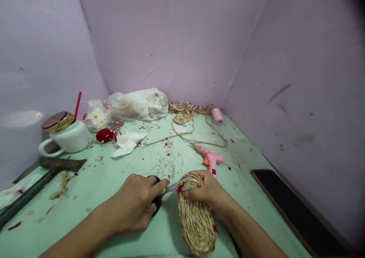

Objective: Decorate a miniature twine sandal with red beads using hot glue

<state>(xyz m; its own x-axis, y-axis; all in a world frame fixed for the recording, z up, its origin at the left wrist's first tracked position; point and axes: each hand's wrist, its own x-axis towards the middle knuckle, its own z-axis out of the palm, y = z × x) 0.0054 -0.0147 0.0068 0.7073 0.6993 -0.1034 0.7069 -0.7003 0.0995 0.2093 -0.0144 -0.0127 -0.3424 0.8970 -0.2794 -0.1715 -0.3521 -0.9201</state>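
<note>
My left hand (137,201) grips a pair of scissors (157,201) by its black handles. The blades reach right, to a red tuft (180,188) near the far end of a woven straw sole (198,220). This sole is an oval coil of braided straw, with another red bit at its lower right edge. Closed round its far end is my right hand (209,191), thumb on top and close to the blade tips. How much of the blades lies behind the thumb I cannot tell.
Beyond the sole lies a pink glue gun (209,155). Straw cord (184,130) and a pink thread spool (217,115) are at the back. To the left are a hammer (37,185), a white mug (71,136), red yarn (105,135) and crumpled tissue (128,143). A dark phone-like slab (296,208) lies right.
</note>
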